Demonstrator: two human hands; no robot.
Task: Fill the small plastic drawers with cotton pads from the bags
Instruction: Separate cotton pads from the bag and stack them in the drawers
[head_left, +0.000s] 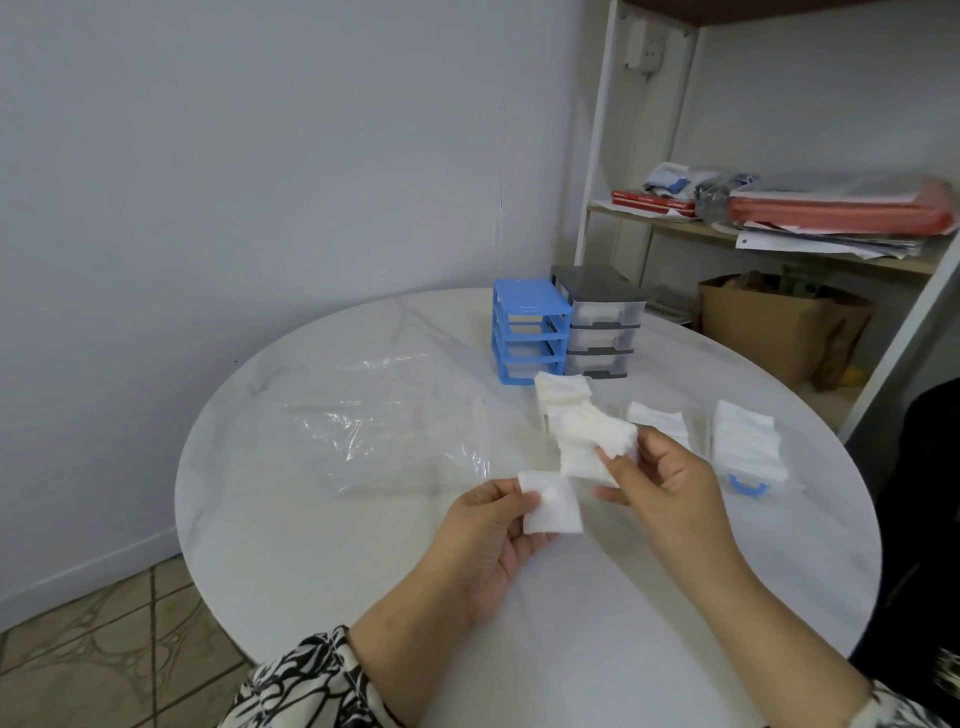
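Both hands pinch pads: left hand (488, 525) one pad (551, 503), right hand (662, 480) a wad (597, 439) at its ten o'clock.

sleeves (306, 686): black-and-white swirl print | forearms: bare; cuffs sit near elbows | hands: no rings visible

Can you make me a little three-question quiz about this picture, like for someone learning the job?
1. True or false: the left hand pinches a cotton pad.
2. Which organizer has empty slots: A the blue organizer, or B the grey organizer?
3. What lies crumpled on the table, left of the hands?

Key: 1 true. 2 A. 3 the clear plastic bag.
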